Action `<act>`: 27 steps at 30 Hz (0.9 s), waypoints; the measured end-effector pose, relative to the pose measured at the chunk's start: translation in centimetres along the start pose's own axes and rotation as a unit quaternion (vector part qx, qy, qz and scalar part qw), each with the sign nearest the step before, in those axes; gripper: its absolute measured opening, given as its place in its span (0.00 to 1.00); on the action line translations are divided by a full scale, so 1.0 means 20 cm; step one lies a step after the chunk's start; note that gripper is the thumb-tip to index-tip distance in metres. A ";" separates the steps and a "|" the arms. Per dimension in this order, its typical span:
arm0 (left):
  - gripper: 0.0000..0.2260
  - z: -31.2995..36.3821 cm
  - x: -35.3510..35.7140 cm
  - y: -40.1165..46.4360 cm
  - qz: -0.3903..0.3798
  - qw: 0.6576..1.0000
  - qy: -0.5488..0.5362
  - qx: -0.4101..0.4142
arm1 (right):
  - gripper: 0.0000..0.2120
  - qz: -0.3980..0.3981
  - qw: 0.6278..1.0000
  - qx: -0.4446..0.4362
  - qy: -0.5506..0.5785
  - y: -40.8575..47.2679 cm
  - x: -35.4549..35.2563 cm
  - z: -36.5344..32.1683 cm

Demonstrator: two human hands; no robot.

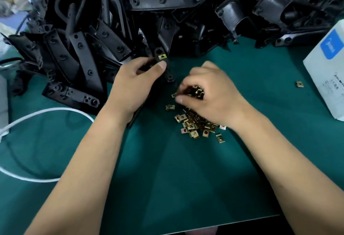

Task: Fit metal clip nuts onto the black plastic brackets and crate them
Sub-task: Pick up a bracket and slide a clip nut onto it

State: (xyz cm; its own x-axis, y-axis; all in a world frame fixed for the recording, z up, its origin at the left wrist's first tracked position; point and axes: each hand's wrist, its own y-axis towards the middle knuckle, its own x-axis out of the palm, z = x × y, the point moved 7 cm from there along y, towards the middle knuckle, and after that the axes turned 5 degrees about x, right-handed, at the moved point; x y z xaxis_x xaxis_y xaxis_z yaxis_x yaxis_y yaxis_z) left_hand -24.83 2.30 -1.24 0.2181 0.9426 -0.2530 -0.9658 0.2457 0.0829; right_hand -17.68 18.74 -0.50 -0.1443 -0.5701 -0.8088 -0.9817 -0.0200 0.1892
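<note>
My left hand [135,82] grips a black plastic bracket [168,70] that stands on end, thumb pressed on its face. A brass-coloured clip nut [162,57] sits fitted near the bracket's top end. My right hand [210,93] has its fingers curled round several clip nuts [198,91], just right of the bracket and over the far end of the loose heap. The heap of clip nuts [195,124] lies on the green mat [167,169] under my right wrist.
A big pile of black brackets [130,11] fills the back of the table. A white box with a blue label [327,70] stands at the right, one stray clip nut [299,84] beside it. A white cable [46,111] loops at the left.
</note>
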 end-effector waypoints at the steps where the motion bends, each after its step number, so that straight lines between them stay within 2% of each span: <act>1: 0.06 0.00 -0.01 0.00 0.003 1.000 -0.011 -0.004 | 0.11 -0.023 0.999 -0.015 -0.028 0.00 0.04 -0.04; 7: 0.06 0.01 -0.02 0.00 0.013 0.999 -0.027 -0.012 | 0.09 -0.048 0.995 -0.054 -0.075 0.00 0.11 -0.13; 11: 0.07 0.02 -0.01 -0.01 0.016 0.999 -0.029 -0.008 | 0.10 0.010 0.999 -0.035 -0.024 0.01 0.07 -0.10; 15: 0.10 0.03 0.01 -0.02 0.016 1.000 -0.017 -0.003 | 0.04 0.066 0.997 -0.021 0.033 0.05 0.04 -0.06; 18: 0.13 0.04 0.02 -0.03 0.015 1.000 -0.004 0.003 | 0.05 0.100 0.992 -0.022 0.080 0.06 0.03 -0.04; 22: 0.12 0.05 0.04 -0.04 0.021 1.000 0.005 0.007 | 0.04 0.091 0.990 -0.006 0.104 0.06 0.04 -0.01; 27: 0.09 0.06 0.07 -0.07 0.046 0.999 0.011 0.015 | 0.04 0.074 0.995 0.001 0.072 0.05 0.04 -0.02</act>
State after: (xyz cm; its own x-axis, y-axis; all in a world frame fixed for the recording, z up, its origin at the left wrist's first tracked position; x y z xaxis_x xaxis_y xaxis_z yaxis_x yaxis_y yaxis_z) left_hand -22.91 3.62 -0.58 0.1260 0.9561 -0.2645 -0.9769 0.1660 0.1344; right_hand -18.78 18.01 -0.76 -0.2685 -0.6777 -0.6845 -0.9514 0.0751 0.2988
